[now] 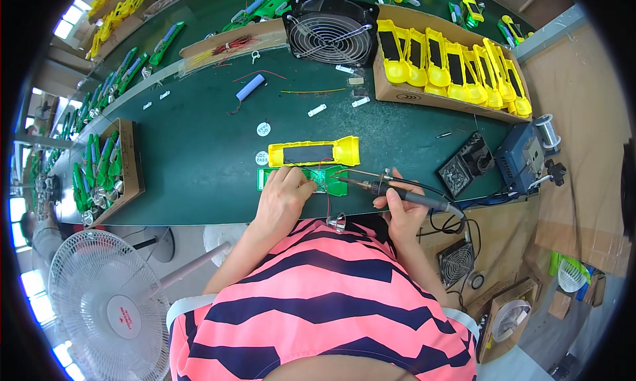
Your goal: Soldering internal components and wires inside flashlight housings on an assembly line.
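Head: right hand [405,212] grips soldering iron [397,190].

Cardboard boxes [424,97], round white stickers [264,129]

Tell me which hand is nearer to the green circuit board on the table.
Left. The left hand rests on the green circuit board, its fingers touching it. The right hand is off to the board's right, holding a soldering iron whose tip points toward the board.
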{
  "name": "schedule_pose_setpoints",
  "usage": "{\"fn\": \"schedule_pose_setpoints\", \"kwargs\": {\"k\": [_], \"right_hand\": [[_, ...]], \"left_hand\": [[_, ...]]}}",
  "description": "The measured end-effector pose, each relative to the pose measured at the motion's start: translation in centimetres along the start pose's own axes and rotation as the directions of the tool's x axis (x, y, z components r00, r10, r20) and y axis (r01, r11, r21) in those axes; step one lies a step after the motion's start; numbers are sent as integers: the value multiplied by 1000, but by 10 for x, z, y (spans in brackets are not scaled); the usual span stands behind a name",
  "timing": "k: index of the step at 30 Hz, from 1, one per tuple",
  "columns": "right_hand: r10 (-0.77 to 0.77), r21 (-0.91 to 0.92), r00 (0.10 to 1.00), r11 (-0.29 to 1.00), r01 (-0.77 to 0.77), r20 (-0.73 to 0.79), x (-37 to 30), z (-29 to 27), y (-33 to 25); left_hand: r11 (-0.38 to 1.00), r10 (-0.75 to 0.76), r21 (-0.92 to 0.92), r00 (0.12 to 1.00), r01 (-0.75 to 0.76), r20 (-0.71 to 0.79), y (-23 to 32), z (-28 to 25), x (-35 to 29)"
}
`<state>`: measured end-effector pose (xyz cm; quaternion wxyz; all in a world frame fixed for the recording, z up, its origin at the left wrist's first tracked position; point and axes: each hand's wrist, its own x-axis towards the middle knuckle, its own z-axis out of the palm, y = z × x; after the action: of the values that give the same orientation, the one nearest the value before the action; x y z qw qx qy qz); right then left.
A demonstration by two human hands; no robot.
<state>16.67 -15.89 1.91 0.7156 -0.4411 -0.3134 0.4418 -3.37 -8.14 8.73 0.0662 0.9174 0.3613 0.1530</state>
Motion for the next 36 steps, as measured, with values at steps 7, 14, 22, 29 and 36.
{"fn": "schedule_pose_setpoints", "kwargs": {"k": [7, 14, 22, 29, 36], "right_hand": [[24, -3, 1000, 1000, -24, 6, 18, 12, -6], [127, -67, 983, 991, -119, 132, 47, 40, 3], [154, -119, 965, 984, -131, 211, 60, 54, 21], [165, -139, 961, 981, -136, 222, 58, 58, 26], [163, -200, 956, 973, -115, 244, 57, 63, 26]], "left_hand": [[965, -230, -155, 965, 210, -123, -28, -33, 17], [998, 39, 49, 995, -44, 92, -61, -27, 28], [999, -14, -27, 995, 17, 103, -66, -17, 25], [997, -64, -29, 987, 69, 149, -67, -14, 27], [996, -78, -35, 992, 82, 98, -67, -12, 24]]}}
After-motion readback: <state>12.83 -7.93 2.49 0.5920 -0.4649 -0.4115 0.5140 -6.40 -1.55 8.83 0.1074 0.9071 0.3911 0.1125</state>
